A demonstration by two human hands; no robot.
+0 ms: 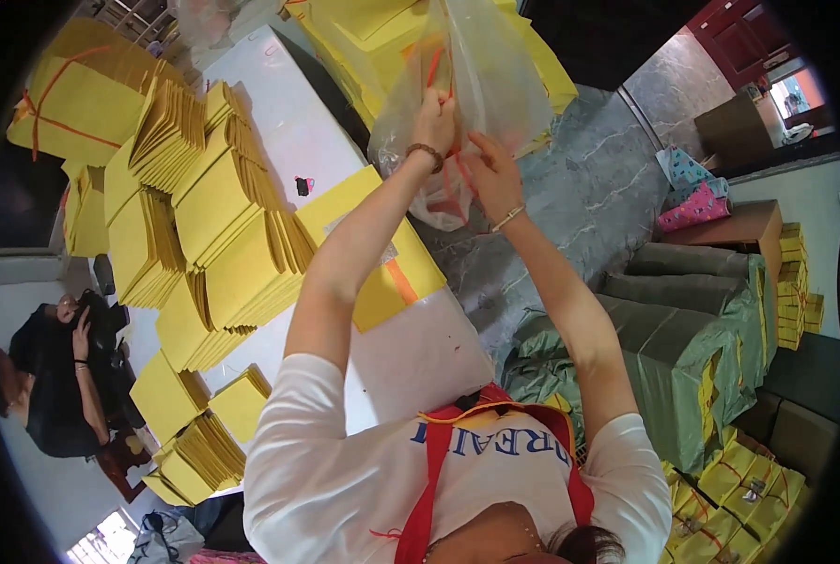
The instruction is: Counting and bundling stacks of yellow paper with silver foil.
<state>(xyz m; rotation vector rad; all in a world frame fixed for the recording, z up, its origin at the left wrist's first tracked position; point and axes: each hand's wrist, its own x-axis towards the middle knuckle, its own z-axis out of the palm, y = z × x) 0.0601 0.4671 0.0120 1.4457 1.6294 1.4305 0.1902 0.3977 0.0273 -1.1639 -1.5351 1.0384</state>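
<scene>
Left hand [435,122] is closed around red strap [434,68] at clear plastic bag [506,80]; right hand [497,180] is at bag too, fingers half-curled, can't tell if pinching; bag's in front of yellow paper stack [359,38], near white table [420,362]

The lower-left window [105,538] glares white, and fisheye distortion bends edges near blackened corners.
</scene>
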